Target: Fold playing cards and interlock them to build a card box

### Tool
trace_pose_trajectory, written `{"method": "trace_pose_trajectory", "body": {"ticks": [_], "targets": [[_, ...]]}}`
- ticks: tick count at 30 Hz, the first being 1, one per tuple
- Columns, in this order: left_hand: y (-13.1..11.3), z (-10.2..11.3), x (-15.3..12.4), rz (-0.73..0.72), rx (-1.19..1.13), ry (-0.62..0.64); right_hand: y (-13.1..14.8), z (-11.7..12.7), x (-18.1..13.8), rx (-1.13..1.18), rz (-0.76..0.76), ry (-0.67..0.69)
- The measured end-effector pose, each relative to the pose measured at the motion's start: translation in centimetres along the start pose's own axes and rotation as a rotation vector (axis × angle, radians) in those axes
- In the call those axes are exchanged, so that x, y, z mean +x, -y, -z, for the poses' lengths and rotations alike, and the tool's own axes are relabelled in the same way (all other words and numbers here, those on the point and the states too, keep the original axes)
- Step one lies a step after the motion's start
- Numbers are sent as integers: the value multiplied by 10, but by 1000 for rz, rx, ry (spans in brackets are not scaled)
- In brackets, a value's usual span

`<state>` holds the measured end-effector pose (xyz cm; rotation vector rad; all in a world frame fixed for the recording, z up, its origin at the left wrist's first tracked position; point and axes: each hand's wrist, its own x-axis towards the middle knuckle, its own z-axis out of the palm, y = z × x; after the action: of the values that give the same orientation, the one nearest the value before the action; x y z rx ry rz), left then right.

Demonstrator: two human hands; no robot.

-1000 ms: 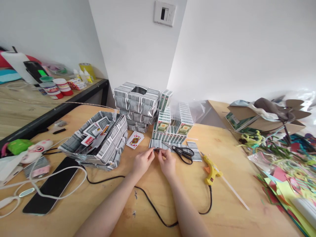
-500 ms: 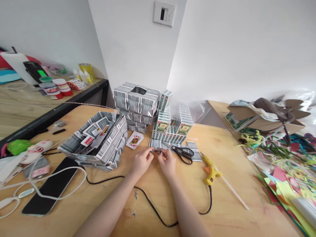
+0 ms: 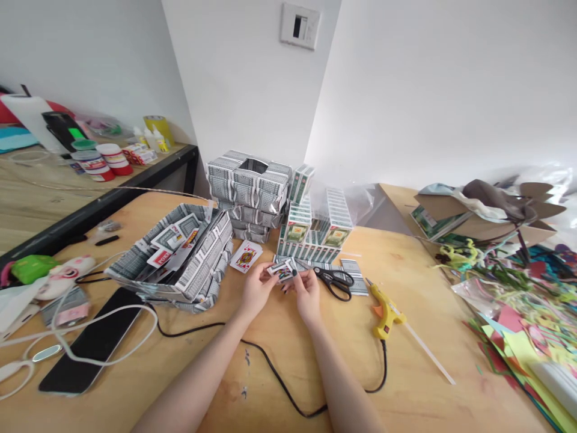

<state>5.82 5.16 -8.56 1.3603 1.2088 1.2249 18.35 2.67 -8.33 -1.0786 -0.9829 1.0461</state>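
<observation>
My left hand (image 3: pixel 255 291) and my right hand (image 3: pixel 308 293) meet over the wooden table (image 3: pixel 433 313) and together pinch a folded playing card (image 3: pixel 283 269), held face up just above the surface. Right behind it lies a row of face-down cards (image 3: pixel 355 275). Black scissors (image 3: pixel 336 280) lie just right of my right hand. A single face-up card (image 3: pixel 246 256) rests to the left of my hands.
A tray built of cards (image 3: pixel 183 258) sits at left, a card box stack (image 3: pixel 247 189) and card packs (image 3: pixel 315 225) behind. A yellow glue gun (image 3: pixel 385 308) with black cord (image 3: pixel 270 367) lies right. A phone (image 3: pixel 88 349) lies at left, craft scraps (image 3: pixel 518 300) at right.
The card, held edge-on low between my fingertips before, has been lifted and turned so its printed face shows. Both hands rose slightly.
</observation>
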Motion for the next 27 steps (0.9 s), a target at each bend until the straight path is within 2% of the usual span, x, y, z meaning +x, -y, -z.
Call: {"method": "trace_pose_trajectory", "body": {"ticks": [3, 7, 11, 15, 21, 27], "targets": [[3, 2, 4, 100, -85, -11, -3, 3, 2, -38, -20, -21], [5, 2, 5, 167, -146, 54, -6, 9, 5, -131, 13, -98], [4, 0, 3, 196, -159, 133, -4, 12, 7, -142, 33, -60], [2, -2, 2, 198, -179, 82, -6, 13, 7, -151, 24, -43], [2, 1, 3, 96, -139, -56, -9, 10, 6, -101, -70, 54], [0, 5, 2, 11, 41, -55, -3, 6, 1, -87, -145, 259]]}}
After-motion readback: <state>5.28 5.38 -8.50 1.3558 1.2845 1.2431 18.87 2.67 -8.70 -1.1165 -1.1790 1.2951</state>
